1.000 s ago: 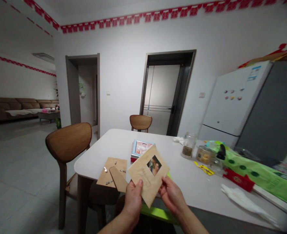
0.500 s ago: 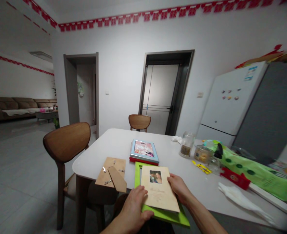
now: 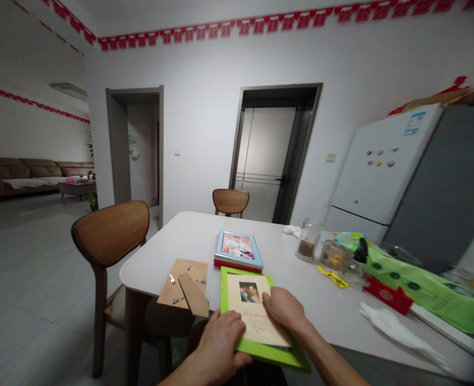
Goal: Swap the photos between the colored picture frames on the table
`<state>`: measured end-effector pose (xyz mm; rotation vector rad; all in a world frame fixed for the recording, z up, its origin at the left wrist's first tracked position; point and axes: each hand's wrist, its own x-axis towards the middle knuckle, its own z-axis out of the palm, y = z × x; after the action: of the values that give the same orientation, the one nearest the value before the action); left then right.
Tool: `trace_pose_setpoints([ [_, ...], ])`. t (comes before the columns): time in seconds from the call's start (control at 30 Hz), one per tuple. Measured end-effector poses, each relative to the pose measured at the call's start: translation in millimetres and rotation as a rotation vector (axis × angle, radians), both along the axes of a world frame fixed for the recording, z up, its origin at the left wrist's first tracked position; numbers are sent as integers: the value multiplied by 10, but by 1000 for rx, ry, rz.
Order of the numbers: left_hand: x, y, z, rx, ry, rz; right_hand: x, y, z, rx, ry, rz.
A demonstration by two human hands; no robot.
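Left grip [image 3: 221,343] has green frame [image 3: 269,353] over near edge of tabletop [image 3: 180,231]. Right grip [image 3: 285,308] half-curled on photo card [image 3: 257,315], hold unclear.

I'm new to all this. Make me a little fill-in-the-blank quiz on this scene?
The cream card lies over a frame coloured bright ____.
In this view, the backing board with metal clips lies to that frame's ____.
The photo on the card shows ____ people.
The small flat packet near the jars is ____.

Missing words: green; left; two; yellow.
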<state>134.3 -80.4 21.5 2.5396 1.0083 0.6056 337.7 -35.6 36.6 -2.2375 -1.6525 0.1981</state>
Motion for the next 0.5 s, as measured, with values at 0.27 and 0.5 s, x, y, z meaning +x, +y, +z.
trace_pose_setpoints([
  [0.27, -160, -23, 8, -38, -72, 1, -12, -52, -18, -15, -135, 9],
  [0.5, -954, 475, -13, 88, -1, 411, -620, -34, 90, 219, -10, 329],
])
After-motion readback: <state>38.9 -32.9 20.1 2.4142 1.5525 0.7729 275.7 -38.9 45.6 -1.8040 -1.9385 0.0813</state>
